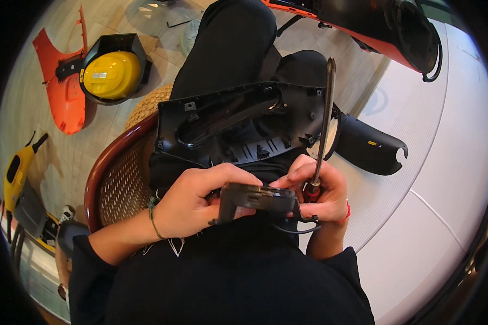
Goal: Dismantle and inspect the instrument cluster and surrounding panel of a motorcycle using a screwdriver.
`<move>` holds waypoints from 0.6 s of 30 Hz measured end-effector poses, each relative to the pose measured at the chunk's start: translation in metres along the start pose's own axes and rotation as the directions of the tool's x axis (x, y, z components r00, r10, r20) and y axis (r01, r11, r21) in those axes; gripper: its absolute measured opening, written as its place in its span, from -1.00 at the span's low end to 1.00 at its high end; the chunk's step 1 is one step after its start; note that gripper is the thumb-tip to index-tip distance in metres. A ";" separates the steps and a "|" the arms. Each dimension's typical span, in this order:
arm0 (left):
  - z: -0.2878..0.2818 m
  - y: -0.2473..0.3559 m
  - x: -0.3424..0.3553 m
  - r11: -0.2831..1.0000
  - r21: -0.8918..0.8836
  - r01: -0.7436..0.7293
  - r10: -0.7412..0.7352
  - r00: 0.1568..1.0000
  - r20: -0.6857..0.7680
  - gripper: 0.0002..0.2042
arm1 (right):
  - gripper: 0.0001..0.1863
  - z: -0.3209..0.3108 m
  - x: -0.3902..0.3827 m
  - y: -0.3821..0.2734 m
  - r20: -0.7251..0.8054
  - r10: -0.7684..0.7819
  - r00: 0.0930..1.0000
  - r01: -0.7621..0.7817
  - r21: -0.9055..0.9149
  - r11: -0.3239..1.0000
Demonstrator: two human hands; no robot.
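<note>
Housing [260, 197], small and black, just in front of torso [233, 281]. Pinched at left end between thumb and fingers of left hand [191, 199]; at right end by right hand [331, 189], also gripping red-handled screwdriver [324, 119]. Larger black shell [301, 111] across legs [225, 54], just beyond.

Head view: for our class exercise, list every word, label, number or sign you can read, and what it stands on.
No text is legible.
Pale label on the yellow dome: too small to read.
Small yellow label on the curved black panel: too small to read.
Held black part: no text can be made out.
</note>
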State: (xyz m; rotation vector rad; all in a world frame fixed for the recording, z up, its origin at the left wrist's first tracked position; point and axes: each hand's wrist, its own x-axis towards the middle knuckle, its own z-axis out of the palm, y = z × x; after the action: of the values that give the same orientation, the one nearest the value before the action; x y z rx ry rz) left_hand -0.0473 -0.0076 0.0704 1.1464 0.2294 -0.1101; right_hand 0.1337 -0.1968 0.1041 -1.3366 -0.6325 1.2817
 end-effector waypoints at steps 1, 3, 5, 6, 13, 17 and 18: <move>0.001 -0.001 0.000 1.000 0.000 -0.002 0.002 1.000 -0.003 -0.66 | -0.49 -0.001 -0.001 0.001 0.002 -0.013 1.000 0.013 -0.008 1.000; 0.002 -0.003 -0.001 0.995 0.059 -0.084 0.087 0.995 -0.042 -0.67 | -0.50 -0.002 0.000 0.001 0.005 -0.025 1.000 0.026 -0.017 1.000; 0.003 -0.003 -0.001 0.994 0.066 -0.091 0.094 0.994 -0.046 -0.66 | -0.51 -0.004 0.000 -0.001 0.048 -0.011 0.999 0.015 -0.066 0.998; 0.003 -0.003 -0.001 0.992 0.074 -0.098 0.102 0.994 -0.047 -0.64 | -0.51 -0.003 0.002 -0.002 0.048 -0.010 0.999 0.013 -0.067 0.998; 0.001 -0.003 0.000 0.987 0.103 -0.124 0.130 0.990 -0.048 -0.65 | -0.50 -0.002 0.005 -0.004 0.065 -0.027 0.998 0.028 -0.014 0.999; -0.001 -0.003 0.000 0.996 0.086 -0.037 0.047 0.993 -0.108 -0.66 | -0.47 -0.007 -0.001 -0.010 -0.032 0.080 0.996 -0.082 -0.093 0.992; -0.003 0.001 -0.003 0.997 0.037 0.067 -0.059 0.984 -0.171 -0.67 | -0.47 -0.005 -0.001 -0.012 -0.029 0.071 0.997 -0.074 -0.087 0.993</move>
State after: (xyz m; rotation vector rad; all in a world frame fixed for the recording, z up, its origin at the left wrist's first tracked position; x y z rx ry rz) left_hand -0.0508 -0.0045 0.0709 1.1926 0.4162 -0.0735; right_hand 0.1422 -0.1967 0.1144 -1.4583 -0.6339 1.3053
